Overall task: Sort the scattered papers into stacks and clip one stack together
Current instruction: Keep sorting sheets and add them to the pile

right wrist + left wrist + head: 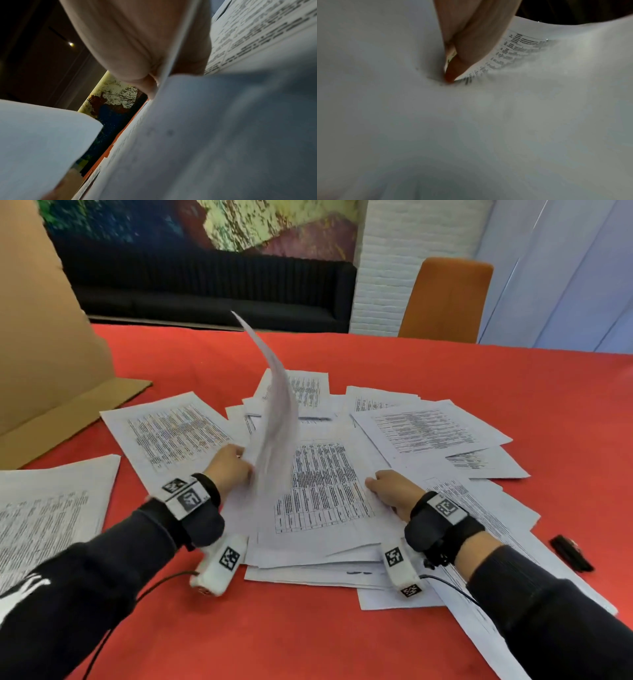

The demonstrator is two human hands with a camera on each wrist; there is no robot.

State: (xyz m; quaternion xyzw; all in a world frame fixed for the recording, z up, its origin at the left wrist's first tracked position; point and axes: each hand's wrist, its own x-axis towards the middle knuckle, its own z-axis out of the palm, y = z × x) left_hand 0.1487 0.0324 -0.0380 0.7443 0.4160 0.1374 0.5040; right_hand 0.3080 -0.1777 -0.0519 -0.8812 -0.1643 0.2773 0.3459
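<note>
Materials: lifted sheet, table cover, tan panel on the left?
Lifted sheet: thin matte office paper; it bows in the left hand. Table cover: red, matte, probably fabric. Tan panel: likely cardboard; flat, with a folded flap.

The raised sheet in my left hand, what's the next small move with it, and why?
Probably carry the raised sheet left onto the separate stack. The left hand already pinches it upright off the scattered pile, the right hand steadies the pile, and the black clip lies untouched.

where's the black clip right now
In the head view the black clip lies on the red tablecloth, at the paper pile's right edge, beside the right forearm.
</note>
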